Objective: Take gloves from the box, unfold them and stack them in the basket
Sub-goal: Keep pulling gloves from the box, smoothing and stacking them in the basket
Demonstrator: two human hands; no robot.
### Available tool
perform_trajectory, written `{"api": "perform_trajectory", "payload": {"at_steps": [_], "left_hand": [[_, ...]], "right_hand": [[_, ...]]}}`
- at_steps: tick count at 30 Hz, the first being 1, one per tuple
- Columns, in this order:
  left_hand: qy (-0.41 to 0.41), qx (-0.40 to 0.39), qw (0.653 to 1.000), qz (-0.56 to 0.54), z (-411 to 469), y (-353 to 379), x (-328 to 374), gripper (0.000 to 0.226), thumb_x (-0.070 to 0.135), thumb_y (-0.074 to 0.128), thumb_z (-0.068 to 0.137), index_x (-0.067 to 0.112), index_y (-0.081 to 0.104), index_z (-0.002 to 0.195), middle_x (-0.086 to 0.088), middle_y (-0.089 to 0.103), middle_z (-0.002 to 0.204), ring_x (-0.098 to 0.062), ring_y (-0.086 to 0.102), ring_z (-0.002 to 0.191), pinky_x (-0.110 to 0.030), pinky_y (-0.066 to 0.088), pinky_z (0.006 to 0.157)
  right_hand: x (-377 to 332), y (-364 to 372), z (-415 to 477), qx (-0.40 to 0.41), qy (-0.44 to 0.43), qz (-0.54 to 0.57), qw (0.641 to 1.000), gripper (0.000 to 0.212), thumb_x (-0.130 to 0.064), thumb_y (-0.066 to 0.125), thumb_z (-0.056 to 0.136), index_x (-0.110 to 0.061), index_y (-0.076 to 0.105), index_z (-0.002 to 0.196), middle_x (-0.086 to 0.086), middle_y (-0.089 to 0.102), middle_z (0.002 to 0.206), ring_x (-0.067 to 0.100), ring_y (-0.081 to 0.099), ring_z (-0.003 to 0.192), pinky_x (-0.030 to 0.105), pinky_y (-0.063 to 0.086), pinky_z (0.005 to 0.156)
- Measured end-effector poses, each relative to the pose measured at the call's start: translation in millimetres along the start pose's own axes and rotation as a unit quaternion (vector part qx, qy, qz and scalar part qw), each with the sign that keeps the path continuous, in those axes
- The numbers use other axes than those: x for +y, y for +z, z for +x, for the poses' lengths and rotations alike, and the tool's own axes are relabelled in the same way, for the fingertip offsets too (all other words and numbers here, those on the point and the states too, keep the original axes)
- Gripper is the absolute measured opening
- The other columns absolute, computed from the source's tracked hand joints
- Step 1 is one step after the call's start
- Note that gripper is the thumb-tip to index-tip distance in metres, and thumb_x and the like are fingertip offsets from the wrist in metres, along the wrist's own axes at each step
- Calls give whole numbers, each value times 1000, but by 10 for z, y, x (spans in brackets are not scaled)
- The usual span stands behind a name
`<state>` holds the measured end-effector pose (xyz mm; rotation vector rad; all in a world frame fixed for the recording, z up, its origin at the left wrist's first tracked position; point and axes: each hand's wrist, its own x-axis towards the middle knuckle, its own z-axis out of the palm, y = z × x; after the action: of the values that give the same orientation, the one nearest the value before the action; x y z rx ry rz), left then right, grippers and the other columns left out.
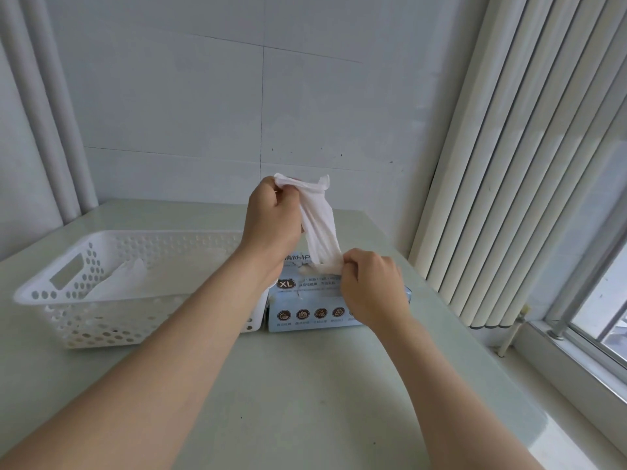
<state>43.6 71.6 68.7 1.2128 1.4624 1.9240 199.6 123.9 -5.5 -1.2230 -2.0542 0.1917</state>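
Observation:
A thin white glove (319, 222) is stretched in the air between both hands, above the box. My left hand (271, 218) pinches its upper end, and my right hand (371, 286) pinches its lower end just over the box top. The light blue glove box (305, 310), marked XL, lies on the table under my right hand. To its left stands a white perforated basket (68, 307) touching the box. Inside the basket a flat white glove (118, 279) lies near the left end.
The pale table (288, 385) runs to a tiled wall behind. White radiator tubes (509, 181) stand at the right, with a window sill and frame (583, 351) beyond. White pipes (44, 130) run down the left corner.

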Motion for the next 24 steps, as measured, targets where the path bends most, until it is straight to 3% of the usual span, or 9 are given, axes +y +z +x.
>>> {"api": "perform_trajectory", "payload": {"at_steps": [3, 6, 9, 13, 16, 18, 20, 22, 24], "left_hand": [[8, 22, 999, -48, 48, -27, 29, 24, 17, 42, 108, 6, 63, 114, -19, 71, 114, -33, 72, 106, -53, 64, 89], [27, 32, 997, -62, 80, -45, 21, 24, 21, 43, 106, 10, 63, 112, -26, 67, 112, -34, 70, 95, -62, 58, 90], [41, 59, 995, -67, 97, -38, 21, 21, 26, 43, 105, 20, 63, 100, -8, 65, 90, -26, 60, 82, -50, 56, 81], [21, 64, 988, -141, 133, -61, 79, 22, 32, 46, 105, 24, 66, 108, -4, 72, 116, -25, 69, 112, -50, 56, 102], [-14, 37, 989, -145, 101, -41, 96, 24, 20, 46, 103, 14, 68, 110, -10, 73, 115, -29, 70, 109, -48, 56, 96], [-59, 5, 990, -129, 64, -10, 69, 26, 17, 44, 103, 12, 69, 111, -14, 73, 117, -34, 71, 110, -48, 57, 90], [-92, -37, 990, -96, 39, 7, 31, 28, 18, 43, 104, 12, 69, 113, -15, 73, 115, -37, 71, 108, -44, 56, 82], [-111, -89, 987, -77, 22, 5, 6, 29, 16, 44, 105, 10, 71, 117, -11, 74, 106, -29, 70, 99, -40, 54, 77], [-123, -129, 980, -87, 1, 4, 17, 29, 13, 48, 105, 9, 72, 120, -11, 75, 105, -25, 70, 96, -38, 55, 77]], "right_hand": [[-20, -28, -17, -21, 13, -28, 999, 34, -33, 37, 90, -12, 56, 71, -3, 46, 54, 22, 44, 63, 37, 36, 83], [-22, -26, -17, -24, 12, -57, 998, 33, -28, 47, 96, -9, 57, 71, -1, 52, 59, 21, 46, 63, 34, 32, 82], [-12, -9, 0, -28, 2, -76, 997, 35, -26, 46, 98, -11, 49, 66, -1, 52, 59, 20, 46, 62, 35, 33, 85], [10, 16, -13, -29, -18, -89, 995, 36, -26, 40, 98, -13, 55, 68, -1, 58, 63, 20, 53, 66, 36, 37, 93], [-13, 0, -16, 38, -29, -75, 996, 43, -27, 31, 92, -19, 74, 88, -5, 69, 79, 21, 61, 84, 34, 32, 97], [-77, -66, -24, 124, -12, 1, 992, 47, -21, 33, 90, -21, 76, 109, -7, 75, 94, 17, 62, 93, 31, 29, 96], [-144, -174, -30, 160, 23, 152, 975, 45, -17, 34, 95, -18, 73, 117, -7, 75, 97, 8, 63, 88, 31, 41, 95], [-203, -258, -31, 129, 29, 285, 949, 35, -22, 40, 100, -9, 71, 105, 0, 73, 86, 12, 66, 81, 38, 51, 79], [-277, -329, -54, 86, 32, 341, 935, 39, -29, 47, 102, 2, 54, 80, 14, 50, 68, 21, 49, 64, 39, 39, 61]]}}
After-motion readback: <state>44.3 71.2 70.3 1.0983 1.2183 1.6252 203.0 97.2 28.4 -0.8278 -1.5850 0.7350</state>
